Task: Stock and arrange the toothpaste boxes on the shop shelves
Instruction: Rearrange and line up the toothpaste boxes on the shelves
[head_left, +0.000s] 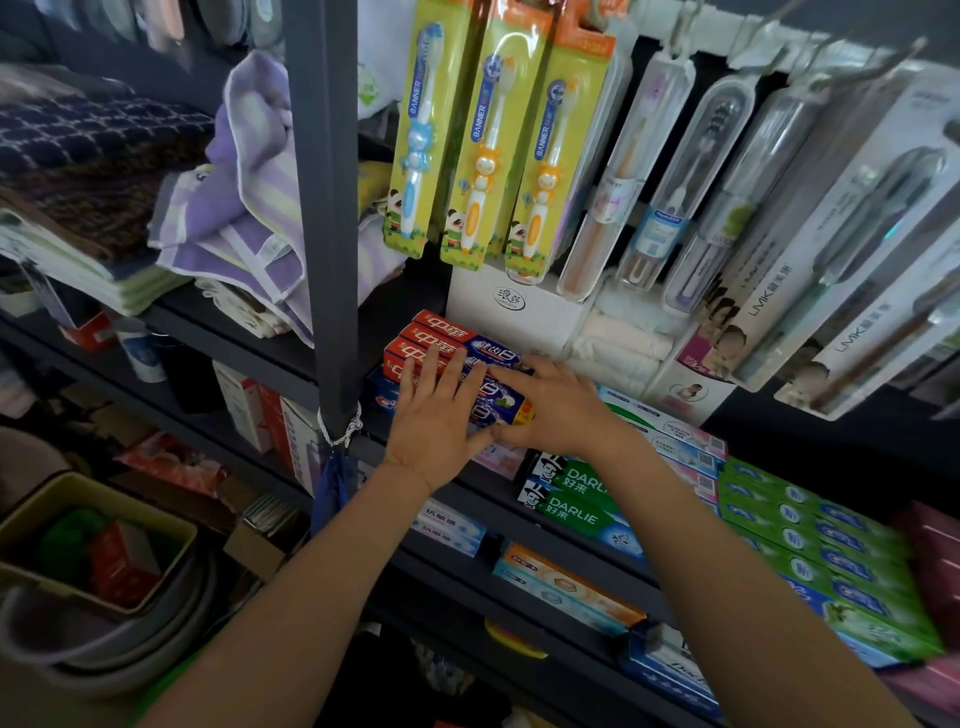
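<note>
dark shelf: left hand, right hand fingers spread, pressing toothpaste boxes.

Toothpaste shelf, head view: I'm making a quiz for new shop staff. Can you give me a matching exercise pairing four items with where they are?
1. red and blue toothpaste boxes
2. DARLIE boxes
3. children's toothbrushes
4. purple striped towel

a. hanging above the shelf
b. left of the dark upright post
c. under both hands
d. right of the hands, lower down

Pairs: 1-c, 2-d, 3-a, 4-b
</note>
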